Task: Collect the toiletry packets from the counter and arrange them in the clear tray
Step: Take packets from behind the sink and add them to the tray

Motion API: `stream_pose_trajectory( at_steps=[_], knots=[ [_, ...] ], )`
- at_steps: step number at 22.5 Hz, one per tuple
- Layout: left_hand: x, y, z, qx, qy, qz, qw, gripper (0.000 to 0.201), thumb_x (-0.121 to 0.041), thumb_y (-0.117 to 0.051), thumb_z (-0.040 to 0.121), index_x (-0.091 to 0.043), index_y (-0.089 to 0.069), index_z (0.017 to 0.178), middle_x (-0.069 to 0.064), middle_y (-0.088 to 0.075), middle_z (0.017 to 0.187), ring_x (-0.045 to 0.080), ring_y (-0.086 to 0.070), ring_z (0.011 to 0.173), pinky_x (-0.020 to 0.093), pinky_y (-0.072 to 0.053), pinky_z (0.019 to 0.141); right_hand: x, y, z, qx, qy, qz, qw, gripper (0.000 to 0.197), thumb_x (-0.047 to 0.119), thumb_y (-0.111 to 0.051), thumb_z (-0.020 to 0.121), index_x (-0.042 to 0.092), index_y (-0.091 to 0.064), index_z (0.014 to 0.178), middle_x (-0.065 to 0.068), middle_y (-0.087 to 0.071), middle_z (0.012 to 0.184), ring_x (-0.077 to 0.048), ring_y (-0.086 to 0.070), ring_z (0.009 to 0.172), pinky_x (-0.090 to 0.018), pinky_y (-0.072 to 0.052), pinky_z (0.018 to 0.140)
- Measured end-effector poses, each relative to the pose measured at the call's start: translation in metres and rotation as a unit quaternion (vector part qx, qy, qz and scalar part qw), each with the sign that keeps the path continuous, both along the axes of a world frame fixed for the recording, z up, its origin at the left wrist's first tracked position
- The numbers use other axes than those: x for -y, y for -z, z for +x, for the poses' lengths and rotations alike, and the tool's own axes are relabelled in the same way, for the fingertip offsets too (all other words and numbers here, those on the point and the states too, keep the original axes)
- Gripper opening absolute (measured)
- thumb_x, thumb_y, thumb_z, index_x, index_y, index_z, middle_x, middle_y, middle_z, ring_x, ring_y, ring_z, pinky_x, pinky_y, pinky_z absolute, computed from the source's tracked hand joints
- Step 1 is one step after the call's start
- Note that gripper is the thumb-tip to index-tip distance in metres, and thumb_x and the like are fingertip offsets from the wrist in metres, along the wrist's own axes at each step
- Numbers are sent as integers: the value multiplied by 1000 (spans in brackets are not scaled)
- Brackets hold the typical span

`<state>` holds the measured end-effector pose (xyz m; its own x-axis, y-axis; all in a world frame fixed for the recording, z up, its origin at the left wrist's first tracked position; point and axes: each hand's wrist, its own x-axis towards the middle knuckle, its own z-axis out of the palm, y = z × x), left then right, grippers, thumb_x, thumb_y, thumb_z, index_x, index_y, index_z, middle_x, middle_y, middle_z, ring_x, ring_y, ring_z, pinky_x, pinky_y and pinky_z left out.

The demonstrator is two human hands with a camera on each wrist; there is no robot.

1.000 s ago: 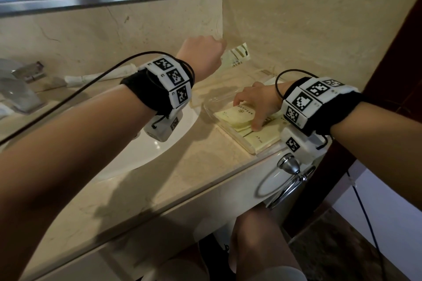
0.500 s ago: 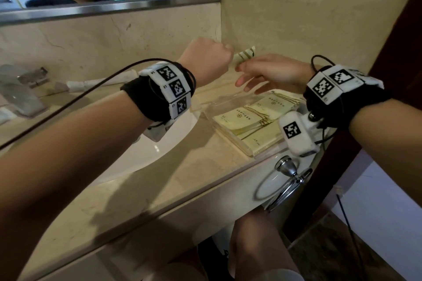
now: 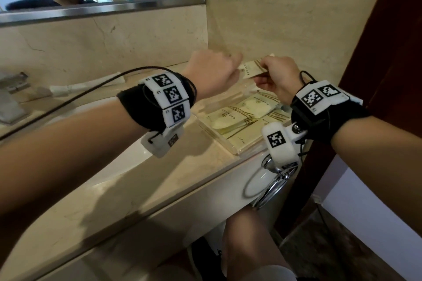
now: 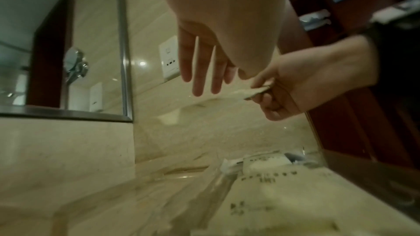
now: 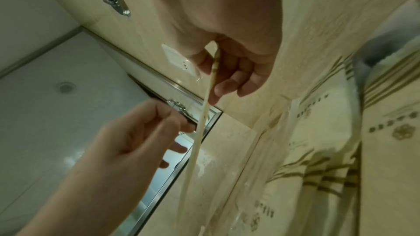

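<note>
While my right hand (image 3: 277, 75) pinches one end of a flat cream toiletry packet (image 3: 252, 68), thumb on top and fingers curled beneath, my left hand (image 3: 211, 73) sits just beside the packet's other end. From the wrist views its fingers (image 4: 200, 71) hang straight and relaxed, holding nothing; whether a fingertip touches the packet edge I cannot tell. The packet hangs in the air between my two hands, above the far end of the clear tray (image 3: 205, 126).

I judge this as a hand-over, with the packet passing to my right hand for placing. Below and slightly nearer than my right hand, the tray rests on the marble surface (image 3: 141, 180) close to its front edge, and several matching packets (image 3: 230, 117) already lie overlapped inside it.

Next, I expect to lower the packet with my right hand and lay it flat on the others, aligned with them. It is thin and floppy, so it could sag or slide on the slick stack. My left hand should draw clear, then look for any packets left on the surface; I see none from here.
</note>
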<state>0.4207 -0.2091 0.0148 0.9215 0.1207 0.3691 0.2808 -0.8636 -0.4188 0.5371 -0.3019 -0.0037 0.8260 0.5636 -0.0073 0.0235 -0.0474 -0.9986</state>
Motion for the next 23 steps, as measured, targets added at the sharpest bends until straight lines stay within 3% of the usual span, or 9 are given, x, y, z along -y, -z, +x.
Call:
stream_pose_trajectory(
  at_steps=[2, 4, 6, 9, 12, 14, 19, 21, 23],
  knots=[
    [-13, -4, 0, -4, -61, -143, 988, 31, -29, -32, 99, -8, -51, 111, 6, -64, 91, 25, -53, 72, 30, -39, 58, 7, 1, 5, -18, 8, 0, 1000, 24, 11, -42, 93, 13, -54, 72, -2, -62, 66, -6, -52, 42, -20, -48, 52],
    [-21, -9, 4, -2, -91, -346, 934, 35, -30, -38, 97, -7, -58, 113, 7, -65, 103, 24, -57, 87, 32, -45, 70, 16, 2, 10, -23, 13, 7, 1000, 24, 12, -43, 93, 13, -54, 72, -2, -62, 66, -8, -50, 46, -20, -47, 51],
    [-22, -8, 5, -22, -92, -448, 889, 35, -29, -44, 96, -5, -63, 111, 7, -63, 103, 22, -57, 89, 31, -51, 71, 22, 3, 14, -33, 9, 17, 999, 24, 11, -43, 93, 13, -53, 71, -2, -61, 67, -10, -49, 48, -20, -46, 51],
    [-17, -4, 6, -39, -78, -512, 855, 21, -25, -53, 93, -11, -68, 100, 3, -62, 94, 17, -59, 84, 31, -55, 74, 28, 7, 20, -34, -1, 3, 999, 23, 9, -43, 94, 14, -51, 73, -3, -59, 72, -10, -48, 51, -21, -45, 51],
    [-13, -2, 5, -36, -73, -551, 830, 6, -16, -62, 89, -16, -68, 88, -3, -64, 81, 8, -60, 69, 19, -54, 57, 31, 10, 23, -23, -5, -19, 1000, 23, 8, -42, 95, 14, -51, 76, -3, -59, 74, -9, -47, 51, -20, -45, 51],
    [-11, -1, 5, -41, -76, -569, 818, 8, -12, -64, 87, -17, -67, 82, -4, -65, 77, 7, -61, 66, 18, -54, 54, 33, 11, 25, -12, -8, -28, 1000, 22, 9, -42, 96, 15, -53, 77, -2, -59, 73, -8, -47, 50, -19, -43, 48],
    [-6, -1, 7, -51, -79, -595, 798, 14, 0, -61, 86, -10, -69, 91, -14, -69, 63, 7, -63, 66, 16, -55, 48, 38, 15, 34, 3, 6, -51, 999, 20, 11, -44, 94, 16, -54, 77, -2, -62, 72, -3, -49, 36, -17, -44, 44],
    [-3, -1, 8, -79, -87, -601, 791, 14, 2, -62, 85, -7, -69, 94, -6, -71, 70, 10, -64, 68, 16, -56, 50, 42, 20, 39, 44, 25, -90, 995, 20, 12, -49, 92, 17, -55, 73, -1, -62, 69, 0, -48, 29, -17, -42, 45],
    [1, 1, 9, -111, -98, -600, 786, 13, 2, -63, 85, -10, -67, 89, 3, -67, 78, 11, -61, 67, 17, -56, 52, 47, 26, 43, 74, 27, -120, 990, 17, 11, -53, 89, 17, -55, 73, 0, -58, 68, -2, -50, 35, -14, -39, 40]
  ],
)
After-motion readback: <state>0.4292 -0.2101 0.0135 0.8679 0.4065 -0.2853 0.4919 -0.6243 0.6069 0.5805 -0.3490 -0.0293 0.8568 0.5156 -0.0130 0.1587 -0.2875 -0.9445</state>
